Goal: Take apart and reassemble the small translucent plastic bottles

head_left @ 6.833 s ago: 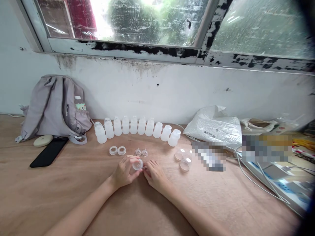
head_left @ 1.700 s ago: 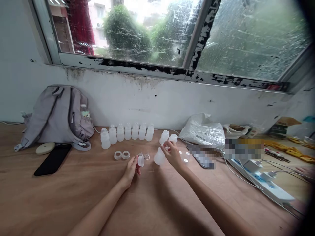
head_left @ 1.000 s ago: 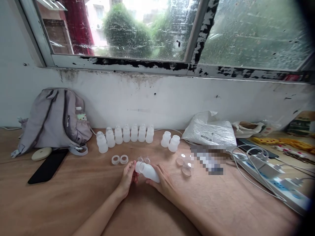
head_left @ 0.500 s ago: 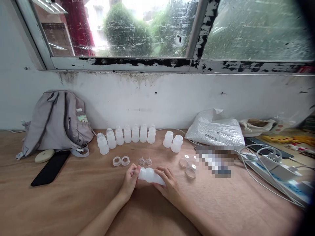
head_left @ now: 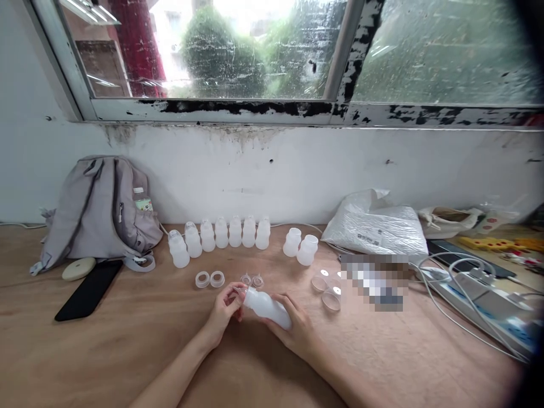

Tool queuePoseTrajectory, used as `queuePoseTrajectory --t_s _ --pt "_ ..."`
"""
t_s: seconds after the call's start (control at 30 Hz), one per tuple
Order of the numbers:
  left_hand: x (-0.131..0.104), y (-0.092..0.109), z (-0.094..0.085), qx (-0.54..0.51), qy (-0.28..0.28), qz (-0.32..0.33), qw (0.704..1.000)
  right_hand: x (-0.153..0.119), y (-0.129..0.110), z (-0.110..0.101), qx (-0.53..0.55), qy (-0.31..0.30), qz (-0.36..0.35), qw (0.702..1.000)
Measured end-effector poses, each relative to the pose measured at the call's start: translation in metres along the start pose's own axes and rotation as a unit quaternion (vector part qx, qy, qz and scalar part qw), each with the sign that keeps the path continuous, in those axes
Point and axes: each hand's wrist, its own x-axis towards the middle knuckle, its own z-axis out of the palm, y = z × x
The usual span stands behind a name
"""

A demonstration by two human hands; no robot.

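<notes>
I see the right hand (head_left: pixel 295 326) wrapped around a frosted white plastic bottle (head_left: pixel 270 309), tilted over the brown wooden table (head_left: pixel 238 368), while the left hand (head_left: pixel 227 309) grips its mouth end. They seem to be fitting the top, which calls for straight alignment. Translucent plastic rings (head_left: pixel 203 285) crowd the far side; nearer, there's open room.

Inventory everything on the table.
Held bottle: 1, white, centre
Topped bottles: 7, white, rear
Open bottles: 2, white, rear
Rings: 2, translucent, centre
Spouted pieces: 2, clear, centre
Covers: 2 or more, clear, right
Backpack: 1, grey, left
Disc: 1, cream, left
Slabs: 2, black, left and right
Parcel: 1, white, right
Pouch: 1, cream, right
Power strip: 1, white, right
Cables: several, white, right
Oddments: uncounted, yellow, right
Left hand: 1, bottle's top
Right hand: 1, bottle's body
</notes>
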Motion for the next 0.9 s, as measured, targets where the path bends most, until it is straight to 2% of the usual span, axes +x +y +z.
queuePoseTrajectory --t_s 0.13,0.23,0.37,0.47,0.63,0.8,0.9 --pt "-0.003 0.007 -0.001 -0.032 -0.018 -0.013 0.999 0.001 -0.001 0.0 -0.001 0.009 0.017 1.0" --pt "-0.002 0.01 0.0 -0.067 -0.002 -0.021 0.998 0.002 -0.002 -0.002 0.012 0.01 0.031 0.999" --pt "0.001 0.007 -0.001 -0.108 0.03 -0.023 0.993 0.003 -0.004 -0.004 0.046 -0.02 0.047 0.998" --pt "0.003 0.004 -0.002 -0.098 0.036 -0.018 0.994 0.005 -0.005 -0.007 0.062 -0.034 0.055 0.996" --pt "0.002 0.004 -0.002 -0.078 0.011 -0.001 0.997 0.01 -0.007 -0.014 0.102 -0.068 0.092 0.988" --pt "0.003 -0.002 -0.003 -0.034 0.04 0.04 0.998 0.008 -0.008 -0.013 0.1 -0.07 0.09 0.989" --pt "0.002 -0.001 -0.004 -0.036 0.033 0.023 0.999 0.007 -0.007 -0.012 0.103 -0.072 0.09 0.988"
